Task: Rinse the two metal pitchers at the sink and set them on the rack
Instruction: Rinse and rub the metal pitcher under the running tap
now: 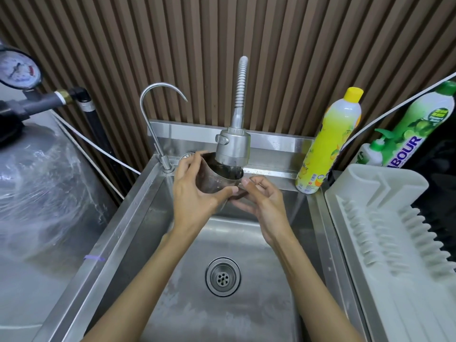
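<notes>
Metal pitcher [214,180] — mouth at 1 o'clock. Your left hand [195,196] wraps it, right hand [264,203] pinches it; rack [370,183] at 3 o'clock.

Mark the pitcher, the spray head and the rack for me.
pitcher [216,180]: head view, bare steel side wall.
spray head [233,146]: head view, middle of its housing.
rack [370,178]: head view, flat white part at its far end.
</notes>
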Motion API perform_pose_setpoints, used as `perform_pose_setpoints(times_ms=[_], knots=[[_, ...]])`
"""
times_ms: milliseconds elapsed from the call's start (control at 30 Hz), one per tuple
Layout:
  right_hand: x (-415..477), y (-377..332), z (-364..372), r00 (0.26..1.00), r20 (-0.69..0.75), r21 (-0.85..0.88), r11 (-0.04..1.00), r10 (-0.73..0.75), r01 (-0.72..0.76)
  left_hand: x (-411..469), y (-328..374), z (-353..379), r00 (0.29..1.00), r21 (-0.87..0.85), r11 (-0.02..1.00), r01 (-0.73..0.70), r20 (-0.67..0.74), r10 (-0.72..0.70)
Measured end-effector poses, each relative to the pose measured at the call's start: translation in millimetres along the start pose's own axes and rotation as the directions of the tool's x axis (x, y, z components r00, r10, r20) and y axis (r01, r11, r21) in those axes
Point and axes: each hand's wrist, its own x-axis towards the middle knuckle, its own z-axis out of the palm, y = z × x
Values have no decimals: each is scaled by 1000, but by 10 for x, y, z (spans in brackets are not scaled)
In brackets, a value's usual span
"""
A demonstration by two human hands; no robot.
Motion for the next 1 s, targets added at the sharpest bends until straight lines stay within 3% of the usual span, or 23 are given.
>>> perform_pose_setpoints(times_ms=[133, 233, 267, 333, 400, 600, 667, 833, 900, 1000], knots=[[-62, -202, 10, 993, -119, -228, 973, -5, -23, -79, -9, 34, 994, 49, 993, 105, -20, -104], [-80, -381, -14, 980, -192, -434, 900, -59, -31, -127, 6, 87, 969, -37, 969, 243, 57, -241], [-91, -447, -19, 976, -199, -528, 849, -94, -26, -133, -10, 116, 948, -89, 948, 306, 123, -295], [-119, -565, -29, 964, -179, -764, 645, -195, -12, -152, -38, 168, 880, -235, 864, 445, 296, -372], [-167, -635, -28, 949, -132, -889, 457, -285, 14, -160, -74, 223, 833, -336, 791, 510, 423, -357], [-145, -513, -59, 927, -20, -859, 481, -374, 175, -9, -166, 353, 815, -428, 728, 535, 490, -310], [-61, -438, -49, 913, 50, -889, 399, -404, 225, 61, -239, 346, 773, -367, 734, 572, 542, -331], [109, -219, 34, 905, 260, -950, 80, -336, 302, 136, -372, 295, 570, -8, 770, 637, 678, -464], [143, -146, 59, 901, 285, -948, 42, -327, 315, 115, -379, 315, 551, 69, 780, 622, 669, -499], [172, 0, 46, 895, 309, -935, 69, -322, 348, 59, -417, 337, 557, 103, 780, 617, 643, -526]])
